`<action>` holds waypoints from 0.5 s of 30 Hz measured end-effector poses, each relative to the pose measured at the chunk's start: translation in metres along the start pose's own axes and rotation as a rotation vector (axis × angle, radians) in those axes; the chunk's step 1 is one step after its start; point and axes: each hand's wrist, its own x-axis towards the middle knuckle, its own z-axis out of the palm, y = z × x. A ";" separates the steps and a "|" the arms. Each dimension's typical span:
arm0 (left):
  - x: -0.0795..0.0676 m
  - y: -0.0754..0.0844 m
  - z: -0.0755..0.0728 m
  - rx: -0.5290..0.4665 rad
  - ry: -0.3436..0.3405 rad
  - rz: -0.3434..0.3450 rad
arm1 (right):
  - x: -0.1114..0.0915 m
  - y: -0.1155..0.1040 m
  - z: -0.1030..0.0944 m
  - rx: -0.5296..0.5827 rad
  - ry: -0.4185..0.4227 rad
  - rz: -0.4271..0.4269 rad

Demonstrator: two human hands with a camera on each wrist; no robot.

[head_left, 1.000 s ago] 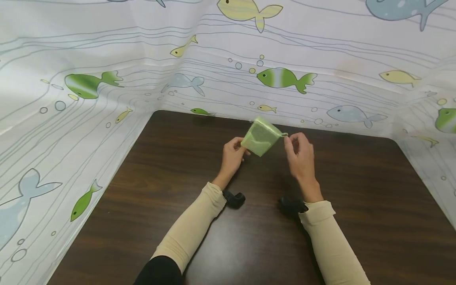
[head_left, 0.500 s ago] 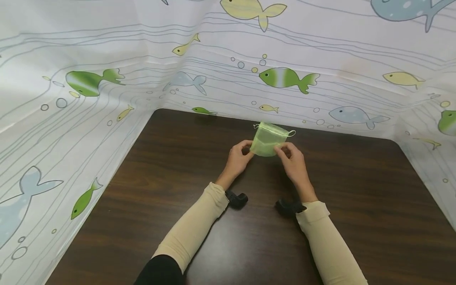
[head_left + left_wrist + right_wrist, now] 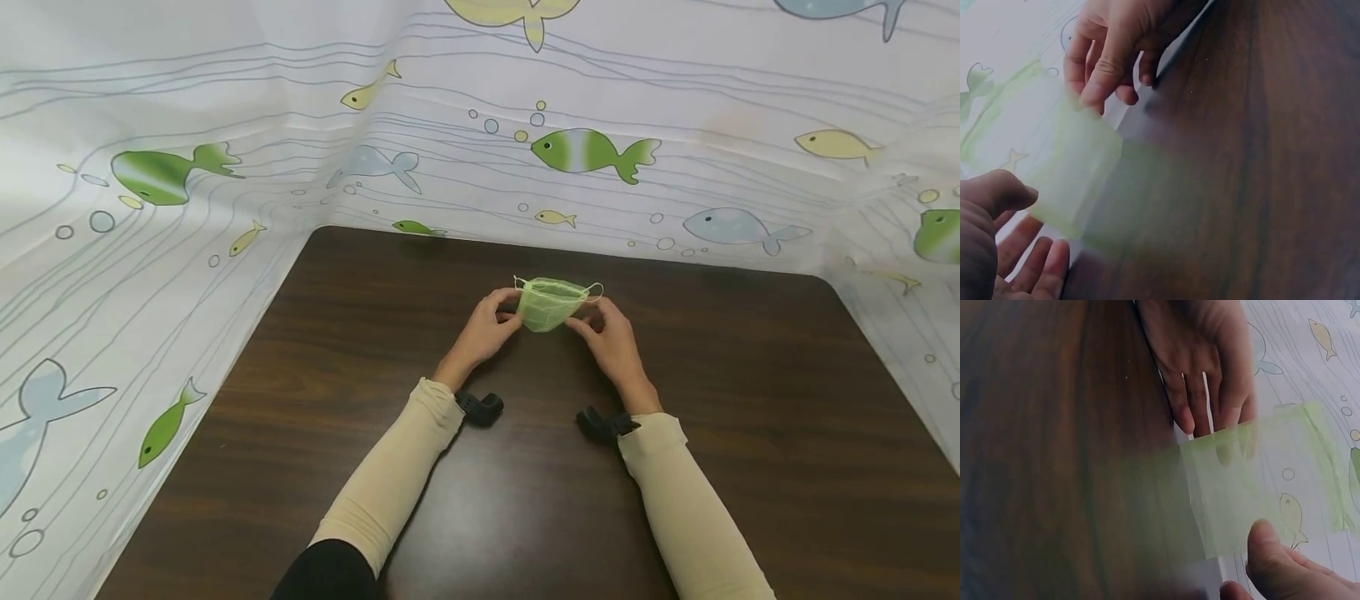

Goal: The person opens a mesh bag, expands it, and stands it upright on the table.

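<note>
A sheer light-green drawstring pouch (image 3: 550,310) is held up above the far part of the table, between both hands. Its mouth gapes a little at the top, and a thin cord loop (image 3: 596,291) sticks out on the right. My left hand (image 3: 483,327) pinches the pouch's left side between thumb and fingers. On the opposite side, my right hand (image 3: 613,340) pinches the other edge. Through the thin fabric (image 3: 1254,487) in the right wrist view, the left fingertips and the printed backdrop show. No contents can be made out inside the pouch.
The dark wood-grain table (image 3: 510,500) spreads below both arms. A white curtain (image 3: 465,150) printed with fish stands around its back and sides. A black wrist mount (image 3: 480,409) sits at the left cuff and another black mount (image 3: 600,425) at the right.
The right hand has left the cord loop and now grips the pouch's right side. The pouch has turned from slanted to upright, tipped so that its mouth shows.
</note>
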 end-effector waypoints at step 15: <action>-0.005 -0.004 -0.004 -0.010 0.058 0.001 | -0.002 0.007 -0.008 0.075 -0.082 0.077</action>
